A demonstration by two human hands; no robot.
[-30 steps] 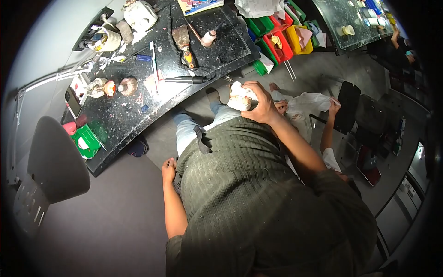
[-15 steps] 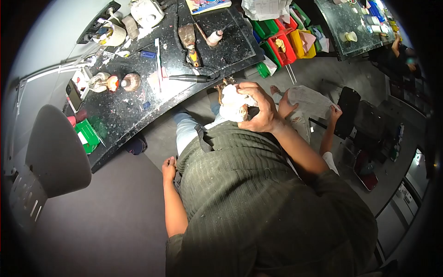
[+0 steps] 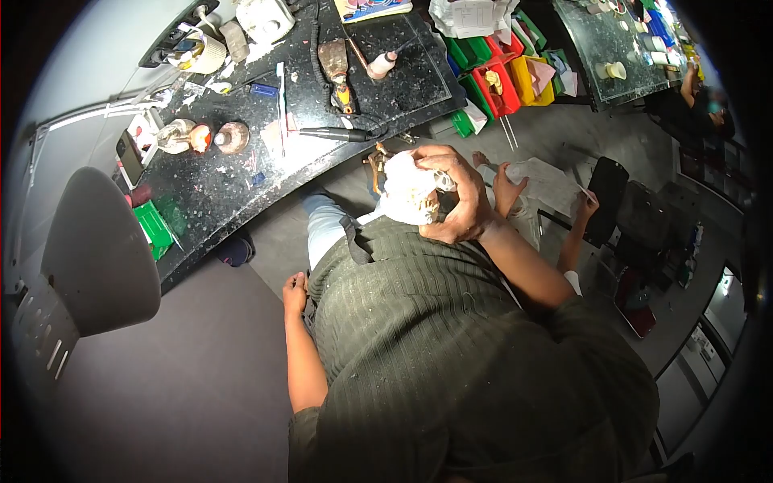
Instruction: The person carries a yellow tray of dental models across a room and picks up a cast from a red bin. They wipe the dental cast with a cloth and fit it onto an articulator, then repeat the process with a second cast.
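My right hand [image 3: 460, 197] is wrapped round a white plaster dental cast [image 3: 409, 189], held in front of my stomach just off the bench's edge. Cream tooth-like shapes show on its lower side, and brass-coloured metal parts [image 3: 375, 165], like those of an articulator, stick out at its far left. Fingers and palm cover the cast's right side. Down at my left side hangs my left hand [image 3: 295, 294], its fingers curled; whether anything is inside them is hidden. A black pen-shaped handpiece [image 3: 334, 134] lies on the bench beyond the cast.
The black speckled bench [image 3: 233, 197] carries a toothbrush [image 3: 281, 109], a torch-like tool [image 3: 338, 76], bottles [image 3: 232, 138] and a phone [image 3: 129, 161]. Coloured bins [image 3: 495, 88] stand at its right end. Nearby, another person holds a paper sheet [image 3: 547, 183]. A grey lamp-like shade [image 3: 101, 258] stands left.
My right hand has turned the cast slightly, so more of its tooth-like side shows. The other person's paper and hands have shifted. My left hand stays where it was.
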